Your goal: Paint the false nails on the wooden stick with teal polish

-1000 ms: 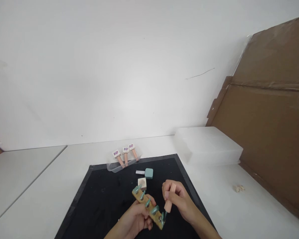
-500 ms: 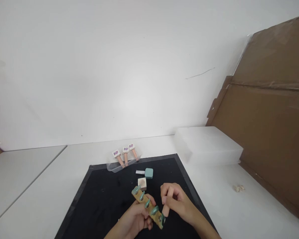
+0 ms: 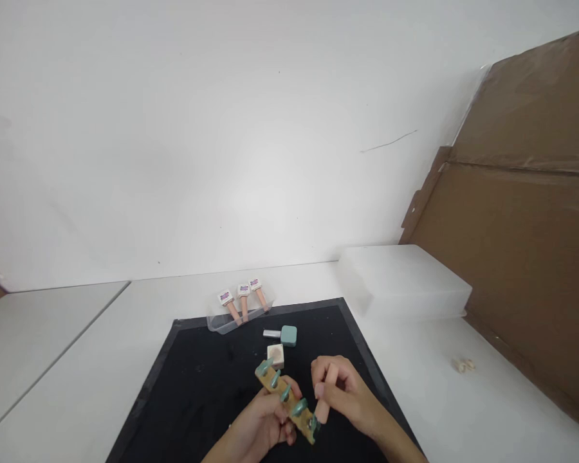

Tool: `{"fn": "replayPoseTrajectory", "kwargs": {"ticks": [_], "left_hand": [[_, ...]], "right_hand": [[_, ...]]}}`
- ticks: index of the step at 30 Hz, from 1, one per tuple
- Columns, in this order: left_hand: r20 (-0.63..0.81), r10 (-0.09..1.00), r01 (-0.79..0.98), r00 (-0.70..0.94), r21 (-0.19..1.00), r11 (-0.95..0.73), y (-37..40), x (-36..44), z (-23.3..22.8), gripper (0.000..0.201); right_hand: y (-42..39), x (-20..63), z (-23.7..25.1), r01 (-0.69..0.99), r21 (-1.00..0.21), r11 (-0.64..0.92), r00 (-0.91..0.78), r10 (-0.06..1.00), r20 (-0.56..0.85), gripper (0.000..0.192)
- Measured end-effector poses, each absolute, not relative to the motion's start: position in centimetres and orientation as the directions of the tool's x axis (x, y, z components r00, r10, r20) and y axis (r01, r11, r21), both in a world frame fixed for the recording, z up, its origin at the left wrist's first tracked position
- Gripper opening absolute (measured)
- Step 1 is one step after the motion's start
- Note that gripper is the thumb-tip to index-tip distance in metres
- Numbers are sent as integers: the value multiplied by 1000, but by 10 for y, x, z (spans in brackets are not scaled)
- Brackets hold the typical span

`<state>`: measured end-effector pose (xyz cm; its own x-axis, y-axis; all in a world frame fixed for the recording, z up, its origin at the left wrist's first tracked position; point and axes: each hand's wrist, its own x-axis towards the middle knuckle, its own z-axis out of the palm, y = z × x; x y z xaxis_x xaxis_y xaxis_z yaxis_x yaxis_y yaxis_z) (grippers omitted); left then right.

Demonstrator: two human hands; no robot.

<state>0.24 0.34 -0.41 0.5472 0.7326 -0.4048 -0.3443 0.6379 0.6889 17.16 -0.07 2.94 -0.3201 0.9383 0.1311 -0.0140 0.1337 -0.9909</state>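
Two hands over black mat (image 3: pixel 197 392); left hand (image 3: pixel 263 424) grips wooden nail strip (image 3: pixel 285 401) | right hand (image 3: pixel 345 392), at 3 o'clock, pinches pink brush handle (image 3: pixel 324 402) | brush tip hidden; wrists cut off

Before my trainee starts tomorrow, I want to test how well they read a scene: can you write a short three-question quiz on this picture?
1. True or false: the left hand holds a wooden strip with green nail tips.
2. What does the right hand hold? A) scissors B) pink brush handle C) tape
3. How many pink sticks stand in the clear tray at the far edge of the black mat?

Key: 1 true; 2 B; 3 three.
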Motion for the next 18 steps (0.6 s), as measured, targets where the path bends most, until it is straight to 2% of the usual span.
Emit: {"fn": "replayPoseTrajectory", "kwargs": {"ticks": [5,11,18], "left_hand": [[-414,730,-344,544,683,644,3,3,-5,19],[-408,738,-343,538,694,633,0,2,-3,20],[-402,728,-346,556,684,642,2,1,-7,20]], "right_hand": [[-1,169,34,16,-992,125,-289,950,115,17],[2,168,38,-47,-988,144,-215,965,151,20],[-1,172,31,-11,-992,124,-307,944,121,18]]}}
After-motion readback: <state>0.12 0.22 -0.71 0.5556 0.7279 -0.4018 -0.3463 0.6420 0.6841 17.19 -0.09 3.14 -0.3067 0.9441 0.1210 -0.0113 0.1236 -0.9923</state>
